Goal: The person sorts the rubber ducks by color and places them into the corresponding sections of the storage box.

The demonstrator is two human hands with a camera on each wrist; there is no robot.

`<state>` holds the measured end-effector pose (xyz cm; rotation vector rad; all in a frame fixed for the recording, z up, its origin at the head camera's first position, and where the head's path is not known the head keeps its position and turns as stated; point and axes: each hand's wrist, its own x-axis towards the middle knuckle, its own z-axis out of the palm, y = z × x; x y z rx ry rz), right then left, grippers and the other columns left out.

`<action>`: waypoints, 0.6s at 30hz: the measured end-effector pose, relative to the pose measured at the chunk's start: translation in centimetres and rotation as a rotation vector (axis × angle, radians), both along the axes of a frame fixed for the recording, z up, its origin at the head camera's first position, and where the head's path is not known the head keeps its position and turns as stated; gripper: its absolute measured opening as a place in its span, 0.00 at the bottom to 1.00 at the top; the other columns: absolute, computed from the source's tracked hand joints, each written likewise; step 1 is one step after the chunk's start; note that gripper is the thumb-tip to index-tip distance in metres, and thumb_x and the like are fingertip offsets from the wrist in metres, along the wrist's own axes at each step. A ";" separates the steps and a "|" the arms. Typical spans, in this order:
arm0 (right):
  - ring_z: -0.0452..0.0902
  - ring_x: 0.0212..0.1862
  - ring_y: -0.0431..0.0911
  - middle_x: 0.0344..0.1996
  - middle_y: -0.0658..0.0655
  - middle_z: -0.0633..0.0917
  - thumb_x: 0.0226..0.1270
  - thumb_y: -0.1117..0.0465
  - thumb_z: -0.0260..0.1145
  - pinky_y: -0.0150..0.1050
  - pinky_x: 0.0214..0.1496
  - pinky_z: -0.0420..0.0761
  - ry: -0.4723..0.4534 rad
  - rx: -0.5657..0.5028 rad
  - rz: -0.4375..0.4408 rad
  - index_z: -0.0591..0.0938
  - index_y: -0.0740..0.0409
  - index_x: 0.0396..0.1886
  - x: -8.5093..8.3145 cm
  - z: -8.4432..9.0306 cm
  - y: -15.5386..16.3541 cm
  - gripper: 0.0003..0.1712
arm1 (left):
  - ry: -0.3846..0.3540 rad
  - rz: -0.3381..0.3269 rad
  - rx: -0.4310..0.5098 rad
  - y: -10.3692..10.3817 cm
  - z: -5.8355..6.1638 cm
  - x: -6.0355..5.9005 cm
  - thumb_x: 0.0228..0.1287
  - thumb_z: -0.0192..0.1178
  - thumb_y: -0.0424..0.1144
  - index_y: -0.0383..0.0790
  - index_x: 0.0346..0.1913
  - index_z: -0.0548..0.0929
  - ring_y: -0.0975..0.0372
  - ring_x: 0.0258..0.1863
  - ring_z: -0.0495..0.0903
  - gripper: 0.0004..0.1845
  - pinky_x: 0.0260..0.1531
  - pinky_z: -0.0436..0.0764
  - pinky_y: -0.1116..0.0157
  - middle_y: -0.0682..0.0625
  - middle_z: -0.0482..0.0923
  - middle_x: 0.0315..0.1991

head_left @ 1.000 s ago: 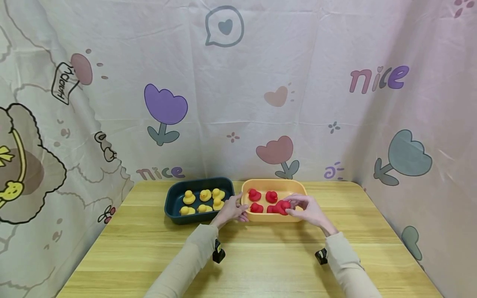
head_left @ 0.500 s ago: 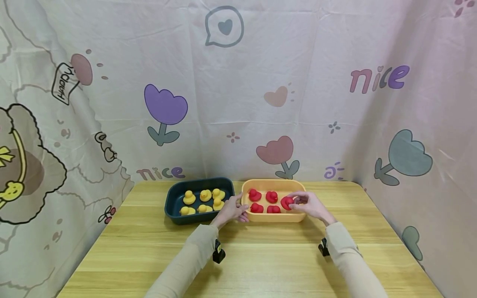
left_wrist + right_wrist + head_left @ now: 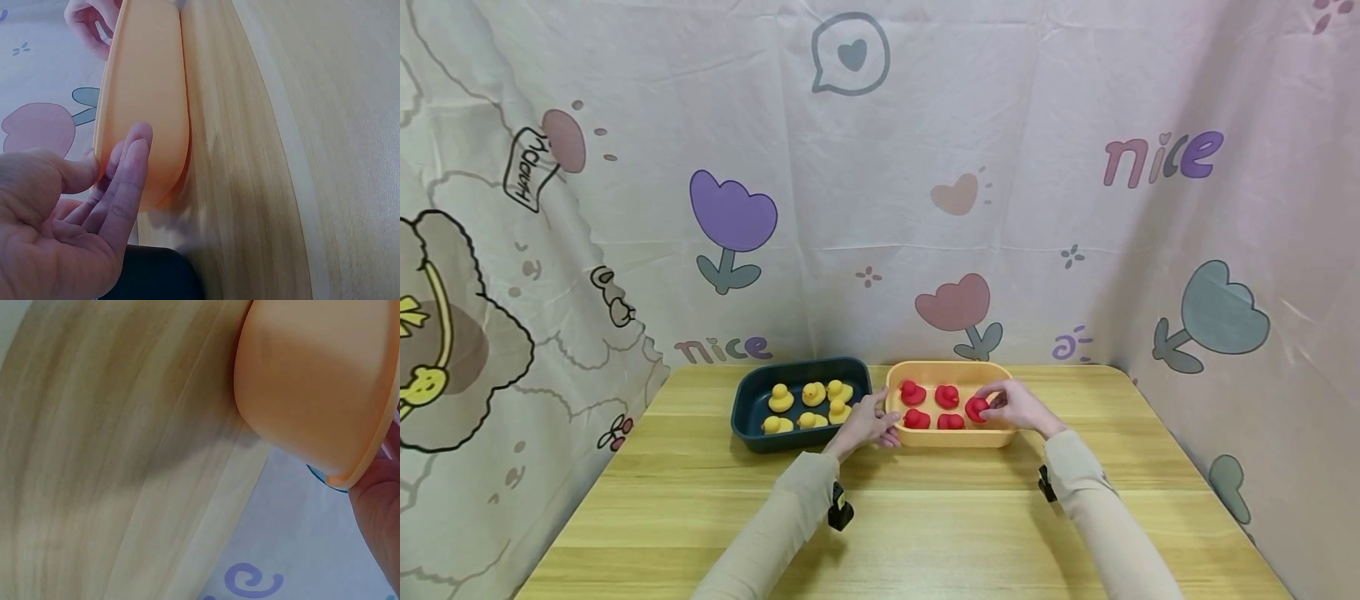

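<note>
In the head view, a light orange plastic tray [image 3: 951, 438] holds several red rubber ducks [image 3: 913, 392]. My right hand [image 3: 1021, 408] reaches over its right end and pinches a red rubber duck [image 3: 976, 409] low inside it. My left hand [image 3: 862, 427] grips the tray's front left corner. Seen from the left wrist, the thumb [image 3: 80, 174] is at the rim and the fingers [image 3: 128, 181] lie along the outer wall. The right wrist view shows the tray's outer wall [image 3: 312, 375] and part of my right hand [image 3: 378, 500]; the duck there is hidden.
Left of the orange tray stands a dark blue tray [image 3: 747, 431] with several yellow rubber ducks [image 3: 780, 398]. Both trays are near the back edge of a wooden table [image 3: 925, 533], in front of a printed curtain [image 3: 880, 208].
My right hand has moved the red duck right and down, from above the front duck to the tray's right part. The left hand has stayed at the corner.
</note>
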<state>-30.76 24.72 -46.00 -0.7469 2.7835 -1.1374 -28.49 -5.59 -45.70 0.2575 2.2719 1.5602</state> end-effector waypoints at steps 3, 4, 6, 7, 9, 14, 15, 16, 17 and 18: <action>0.79 0.32 0.44 0.37 0.61 0.83 0.49 0.66 0.69 0.28 0.34 0.80 -0.012 0.019 -0.012 0.81 0.63 0.39 0.0 0.1 -0.2 0.15 | 0.000 0.001 -0.001 0.0 0.0 -0.1 0.64 0.51 0.36 0.42 0.70 0.45 0.46 0.28 0.83 0.36 0.34 0.82 0.54 0.35 0.80 0.31; 0.79 0.32 0.44 0.37 0.61 0.83 0.49 0.66 0.68 0.29 0.34 0.80 -0.017 0.021 -0.017 0.81 0.63 0.39 0.1 0.1 -0.2 0.15 | 0.000 0.001 -0.001 0.0 0.0 -0.1 0.64 0.51 0.36 0.42 0.70 0.45 0.46 0.28 0.83 0.36 0.34 0.82 0.53 0.35 0.80 0.31; 0.79 0.32 0.43 0.37 0.61 0.83 0.49 0.66 0.68 0.29 0.34 0.80 -0.024 0.029 -0.027 0.81 0.63 0.40 0.2 0.2 -0.3 0.15 | 0.000 0.000 0.001 0.0 -0.1 -0.1 0.64 0.51 0.36 0.42 0.70 0.45 0.46 0.28 0.83 0.36 0.34 0.82 0.53 0.34 0.80 0.31; 0.79 0.31 0.43 0.37 0.62 0.83 0.49 0.66 0.68 0.29 0.32 0.80 -0.029 0.028 -0.030 0.81 0.64 0.40 0.2 0.2 -0.4 0.16 | -0.001 -0.001 0.002 0.0 -0.1 -0.1 0.64 0.51 0.36 0.42 0.70 0.45 0.46 0.28 0.83 0.36 0.34 0.82 0.53 0.34 0.80 0.31; 0.78 0.28 0.42 0.35 0.63 0.83 0.50 0.66 0.68 0.30 0.29 0.79 -0.042 0.029 -0.039 0.80 0.65 0.42 0.2 0.2 -0.4 0.17 | -0.003 -0.001 0.004 0.0 -0.1 -0.1 0.64 0.51 0.36 0.42 0.70 0.45 0.46 0.28 0.83 0.36 0.35 0.81 0.53 0.34 0.80 0.31; 0.76 0.26 0.43 0.33 0.65 0.82 0.49 0.66 0.68 0.30 0.25 0.78 -0.055 -0.022 -0.064 0.78 0.67 0.44 0.2 0.0 -0.2 0.20 | -0.006 0.004 0.003 0.1 -0.2 -0.1 0.64 0.51 0.36 0.42 0.70 0.45 0.47 0.27 0.83 0.36 0.35 0.82 0.53 0.35 0.80 0.31; 0.76 0.26 0.43 0.34 0.66 0.82 0.49 0.67 0.68 0.30 0.26 0.78 -0.047 -0.040 -0.065 0.78 0.68 0.44 0.2 0.0 -0.1 0.20 | -0.007 0.005 0.002 0.0 -0.2 -0.1 0.64 0.51 0.36 0.42 0.70 0.45 0.47 0.27 0.83 0.36 0.35 0.82 0.53 0.35 0.80 0.30; 0.76 0.27 0.42 0.36 0.67 0.82 0.49 0.67 0.68 0.29 0.26 0.78 -0.037 -0.059 -0.068 0.79 0.68 0.44 0.2 -0.1 0.0 0.20 | -0.007 0.006 0.002 0.0 -0.2 -0.1 0.64 0.51 0.36 0.42 0.70 0.45 0.47 0.28 0.83 0.36 0.35 0.82 0.53 0.35 0.80 0.30; 0.76 0.27 0.42 0.38 0.68 0.81 0.48 0.67 0.68 0.28 0.27 0.78 -0.028 -0.077 -0.073 0.79 0.67 0.44 0.2 -0.1 0.1 0.20 | -0.008 0.006 0.002 0.0 -0.2 -0.1 0.64 0.51 0.36 0.43 0.70 0.45 0.46 0.28 0.83 0.36 0.35 0.82 0.53 0.35 0.80 0.30; 0.76 0.27 0.41 0.39 0.69 0.81 0.48 0.68 0.68 0.28 0.28 0.79 -0.016 -0.094 -0.074 0.79 0.68 0.43 0.2 -0.2 0.2 0.19 | -0.008 0.007 0.002 0.0 -0.2 -0.1 0.64 0.51 0.36 0.43 0.70 0.45 0.46 0.28 0.83 0.36 0.35 0.82 0.53 0.36 0.80 0.30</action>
